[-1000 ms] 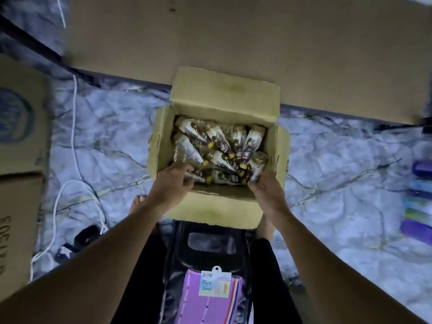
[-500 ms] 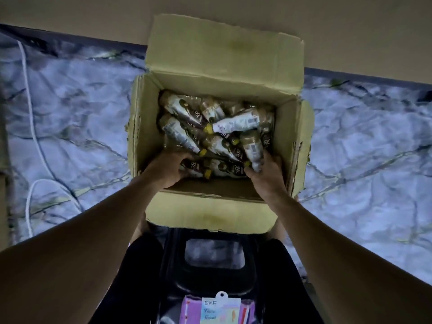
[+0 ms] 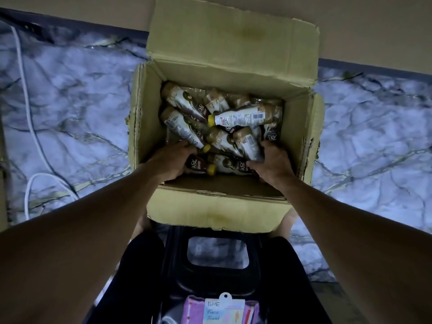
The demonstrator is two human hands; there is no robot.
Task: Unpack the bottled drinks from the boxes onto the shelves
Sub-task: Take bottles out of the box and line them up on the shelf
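An open cardboard box [image 3: 140, 127] stands on the marble-patterned floor in front of me. Several bottled drinks with yellow caps and brown-and-white labels lie jumbled inside; one white-labelled bottle [image 3: 238, 118] lies crosswise on top. My left hand [image 3: 171, 160] is in the near-left corner, fingers curled round a dark bottle [image 3: 201, 166] with a yellow cap. At the near-right corner my right hand [image 3: 272, 163] grips a pale bottle [image 3: 247, 145], its thumb lying against another bottle below. Both forearms reach in over the near wall.
A black plastic stool [image 3: 217, 232] sits between my legs, with a pink face-towel pack [image 3: 222, 309] at its near end. A white cable [image 3: 30, 108] runs over the floor on the left. The box's far flap [image 3: 233, 36] leans toward the beige wall.
Both hands have pushed deeper into the box and closed on bottles. One bottle has turned crosswise on top of the pile. The view has closed in on the box.
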